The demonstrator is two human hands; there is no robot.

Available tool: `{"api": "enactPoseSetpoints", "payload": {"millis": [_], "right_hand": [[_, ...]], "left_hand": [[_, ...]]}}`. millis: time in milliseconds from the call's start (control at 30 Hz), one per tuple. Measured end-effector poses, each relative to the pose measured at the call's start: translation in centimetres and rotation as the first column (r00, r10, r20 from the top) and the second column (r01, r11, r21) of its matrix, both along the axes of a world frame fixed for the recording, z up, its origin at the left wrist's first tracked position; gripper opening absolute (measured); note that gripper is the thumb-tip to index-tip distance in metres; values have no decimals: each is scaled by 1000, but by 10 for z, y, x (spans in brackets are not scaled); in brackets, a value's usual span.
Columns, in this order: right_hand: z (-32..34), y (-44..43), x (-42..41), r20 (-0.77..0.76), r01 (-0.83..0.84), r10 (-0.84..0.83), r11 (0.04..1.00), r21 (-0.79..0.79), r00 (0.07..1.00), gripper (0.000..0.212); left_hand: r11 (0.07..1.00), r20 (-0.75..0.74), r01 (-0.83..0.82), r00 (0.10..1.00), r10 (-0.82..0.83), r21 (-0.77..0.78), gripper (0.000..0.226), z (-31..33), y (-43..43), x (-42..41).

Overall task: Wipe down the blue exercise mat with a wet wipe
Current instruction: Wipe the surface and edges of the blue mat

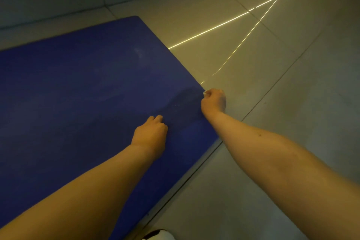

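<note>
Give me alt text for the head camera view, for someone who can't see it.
A person's right hand grips a white wet wipe at the right edge of a blue exercise mat on a tiled floor. The left hand, fingers curled, rests on the mat nearby.

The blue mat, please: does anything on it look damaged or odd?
No damage: the blue mat lies flat, with only a pale smudge toward its far corner and a darker patch beside the right hand.
</note>
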State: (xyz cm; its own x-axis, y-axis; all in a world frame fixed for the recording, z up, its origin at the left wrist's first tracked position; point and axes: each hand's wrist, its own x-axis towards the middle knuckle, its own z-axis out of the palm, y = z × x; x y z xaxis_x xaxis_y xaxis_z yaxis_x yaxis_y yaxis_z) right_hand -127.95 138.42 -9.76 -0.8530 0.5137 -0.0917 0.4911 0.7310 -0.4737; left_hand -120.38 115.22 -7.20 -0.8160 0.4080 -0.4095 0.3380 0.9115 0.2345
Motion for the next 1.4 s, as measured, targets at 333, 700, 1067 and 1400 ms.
{"api": "enactPoseSetpoints", "payload": {"millis": [333,700,1067,1400], "right_hand": [[-10,-109,101,-149,-716,701,693,-88,697,24],[-11,-32,-56,-32,-68,69,997,43,997,24],[-6,-147,68,-112,-796,788,603,-62,606,12],[-5,-33,-75,21,-195,195,953,231,981,27]], "left_hand": [[945,-192,-316,936,295,-88,31,0,-37,-35],[951,-57,-300,953,297,-69,22,-2,-57,-56],[941,-109,-336,938,330,-45,29,-8,-57,-60],[951,-76,-290,956,283,-107,28,-7,-58,-59]]}}
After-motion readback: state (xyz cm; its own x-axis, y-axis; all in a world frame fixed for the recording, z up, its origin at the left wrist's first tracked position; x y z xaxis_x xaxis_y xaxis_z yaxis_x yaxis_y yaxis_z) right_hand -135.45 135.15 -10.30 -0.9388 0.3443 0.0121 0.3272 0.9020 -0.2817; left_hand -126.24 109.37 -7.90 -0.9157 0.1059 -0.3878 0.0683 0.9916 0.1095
